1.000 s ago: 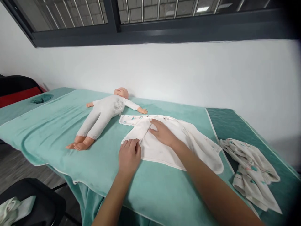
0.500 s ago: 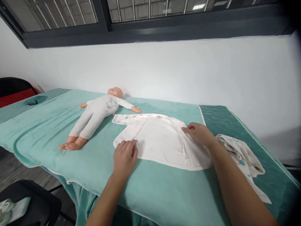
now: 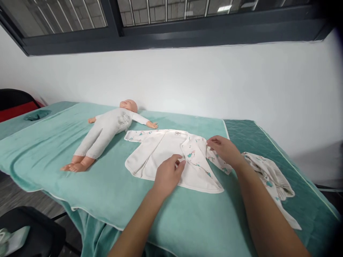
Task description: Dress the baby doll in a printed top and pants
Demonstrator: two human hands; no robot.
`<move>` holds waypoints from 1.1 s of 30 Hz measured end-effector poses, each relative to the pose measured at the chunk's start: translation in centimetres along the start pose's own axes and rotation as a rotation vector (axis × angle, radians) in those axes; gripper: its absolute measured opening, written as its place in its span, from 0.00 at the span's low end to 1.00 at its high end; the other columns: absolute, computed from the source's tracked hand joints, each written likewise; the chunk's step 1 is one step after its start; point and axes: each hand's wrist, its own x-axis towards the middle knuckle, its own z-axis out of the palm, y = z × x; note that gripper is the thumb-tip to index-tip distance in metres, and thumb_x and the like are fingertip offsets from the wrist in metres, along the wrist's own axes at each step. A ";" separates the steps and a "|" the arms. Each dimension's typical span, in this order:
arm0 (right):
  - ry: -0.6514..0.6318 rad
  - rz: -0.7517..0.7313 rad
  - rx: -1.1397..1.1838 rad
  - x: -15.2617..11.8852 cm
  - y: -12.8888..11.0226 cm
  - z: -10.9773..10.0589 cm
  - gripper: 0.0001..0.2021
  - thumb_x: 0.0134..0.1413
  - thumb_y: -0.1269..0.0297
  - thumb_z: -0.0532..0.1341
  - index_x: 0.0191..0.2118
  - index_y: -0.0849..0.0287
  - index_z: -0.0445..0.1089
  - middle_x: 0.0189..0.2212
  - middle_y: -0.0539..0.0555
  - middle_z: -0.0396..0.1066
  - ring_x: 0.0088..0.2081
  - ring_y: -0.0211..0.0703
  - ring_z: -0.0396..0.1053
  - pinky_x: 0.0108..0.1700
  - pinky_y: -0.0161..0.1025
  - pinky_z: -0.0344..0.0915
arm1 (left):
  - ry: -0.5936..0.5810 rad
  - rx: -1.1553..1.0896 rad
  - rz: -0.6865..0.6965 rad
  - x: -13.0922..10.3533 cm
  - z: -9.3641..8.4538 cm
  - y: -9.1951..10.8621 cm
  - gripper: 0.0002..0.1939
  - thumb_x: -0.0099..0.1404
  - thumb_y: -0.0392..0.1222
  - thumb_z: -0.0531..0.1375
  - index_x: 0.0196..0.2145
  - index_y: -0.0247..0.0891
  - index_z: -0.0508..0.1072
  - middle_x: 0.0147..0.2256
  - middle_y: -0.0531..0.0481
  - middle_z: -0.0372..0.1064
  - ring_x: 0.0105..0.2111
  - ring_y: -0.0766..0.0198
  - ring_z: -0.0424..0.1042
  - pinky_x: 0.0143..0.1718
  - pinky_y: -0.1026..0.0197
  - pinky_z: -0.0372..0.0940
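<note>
A white baby shirt point(image 3: 163, 157) with a small coloured print lies spread on the green cover, its front open. Its right-hand front panel point(image 3: 197, 160) is folded inward, print side up. My left hand point(image 3: 168, 175) is over the lower middle of the shirt, fingers curved, a gap between thumb and forefinger, beside the panel's edge. My right hand point(image 3: 225, 148) pinches the shirt at the top of the right-hand sleeve point(image 3: 219, 162). Left of the shirt a baby doll point(image 3: 107, 128) in a white body suit lies on its back, one arm reaching toward the shirt.
A crumpled printed garment point(image 3: 270, 175) lies right of my right forearm, on a darker green quilted pad point(image 3: 241, 134). The green cover point(image 3: 107, 192) hangs over the table's front edge. A black chair point(image 3: 32, 228) stands at lower left. Behind are a white wall and a barred window.
The shirt's right-hand panel, spread flat before, is now turned inward with its print and sleeve showing. My left hand has moved right, from the left panel to the shirt's middle.
</note>
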 end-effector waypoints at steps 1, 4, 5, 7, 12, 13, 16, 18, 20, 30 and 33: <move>0.072 0.026 -0.138 0.4 1.0 -0.3 0.15 0.54 0.48 0.59 0.35 0.55 0.70 0.37 0.56 0.76 0.36 0.46 0.71 0.34 0.39 0.61 | 0.006 0.028 -0.002 0.5 0.5 0.3 0.14 0.70 0.51 0.52 0.47 0.45 0.71 0.34 0.54 0.75 0.31 0.63 0.73 0.32 0.61 0.63; 0.076 0.103 -0.406 0.9 3.3 -1.0 0.17 0.48 0.45 0.62 0.33 0.55 0.68 0.33 0.56 0.75 0.32 0.46 0.69 0.31 0.39 0.57 | 0.045 0.150 0.031 1.6 1.9 0.8 0.14 0.70 0.51 0.53 0.48 0.45 0.70 0.36 0.53 0.75 0.34 0.62 0.74 0.31 0.61 0.62; 0.030 0.118 -0.433 0.9 3.6 -1.2 0.18 0.47 0.45 0.63 0.32 0.55 0.67 0.31 0.54 0.74 0.30 0.45 0.68 0.30 0.38 0.57 | 0.061 0.199 0.047 1.7 2.3 0.9 0.13 0.70 0.50 0.54 0.48 0.45 0.70 0.36 0.53 0.75 0.34 0.61 0.74 0.31 0.61 0.61; -0.072 0.111 -0.426 0.8 3.9 -1.5 0.16 0.46 0.47 0.63 0.31 0.54 0.67 0.27 0.52 0.73 0.28 0.44 0.67 0.29 0.38 0.56 | 0.089 0.294 0.088 1.7 3.0 0.9 0.13 0.70 0.48 0.53 0.48 0.44 0.70 0.38 0.52 0.75 0.34 0.61 0.74 0.31 0.60 0.60; 0.032 0.053 -0.378 0.9 3.8 -2.5 0.07 0.47 0.58 0.63 0.31 0.55 0.70 0.30 0.52 0.73 0.32 0.45 0.68 0.33 0.39 0.58 | 0.091 0.334 0.163 1.2 3.3 0.3 0.12 0.71 0.45 0.52 0.48 0.44 0.70 0.40 0.52 0.74 0.35 0.63 0.74 0.31 0.61 0.60; 0.128 0.060 -0.389 1.0 3.9 -2.7 0.06 0.48 0.59 0.62 0.33 0.54 0.70 0.32 0.53 0.74 0.34 0.46 0.69 0.35 0.40 0.59 | 0.088 0.321 0.163 1.1 3.2 0.2 0.11 0.71 0.45 0.52 0.48 0.44 0.70 0.39 0.53 0.74 0.35 0.64 0.74 0.32 0.61 0.60; 0.396 0.039 -0.442 1.1 4.0 -3.1 0.08 0.54 0.63 0.57 0.37 0.55 0.73 0.39 0.57 0.74 0.43 0.52 0.68 0.43 0.44 0.62 | 0.088 0.280 0.157 1.1 3.1 0.0 0.11 0.72 0.44 0.51 0.47 0.45 0.71 0.40 0.54 0.74 0.36 0.65 0.74 0.33 0.61 0.60; 0.489 0.014 -0.463 1.0 4.0 -3.0 0.12 0.57 0.65 0.54 0.41 0.56 0.73 0.44 0.60 0.72 0.48 0.54 0.67 0.48 0.46 0.62 | 0.090 0.256 0.148 1.2 3.0 0.0 0.12 0.72 0.44 0.50 0.47 0.45 0.71 0.41 0.55 0.74 0.37 0.65 0.74 0.34 0.61 0.61; 0.505 0.056 -0.474 0.8 3.9 -2.8 0.14 0.59 0.63 0.53 0.46 0.57 0.72 0.49 0.62 0.70 0.51 0.56 0.66 0.50 0.48 0.62 | 0.086 0.240 0.133 1.2 3.0 0.0 0.12 0.72 0.44 0.50 0.47 0.45 0.71 0.41 0.55 0.74 0.37 0.65 0.74 0.35 0.61 0.61; 0.135 0.398 -0.595 0.7 6.5 -4.5 0.24 0.54 0.44 0.55 0.43 0.60 0.73 0.38 0.66 0.75 0.42 0.63 0.73 0.41 0.50 0.65 | 0.054 0.170 0.083 1.0 2.6 0.3 0.12 0.72 0.43 0.50 0.45 0.46 0.72 0.42 0.57 0.75 0.38 0.66 0.73 0.37 0.61 0.60; 0.171 0.333 -0.572 0.9 6.8 -4.3 0.19 0.53 0.49 0.58 0.42 0.57 0.73 0.38 0.62 0.76 0.42 0.57 0.73 0.40 0.45 0.63 | 0.055 0.154 0.074 1.0 2.6 0.3 0.12 0.72 0.43 0.50 0.45 0.46 0.72 0.41 0.57 0.75 0.38 0.66 0.73 0.37 0.61 0.60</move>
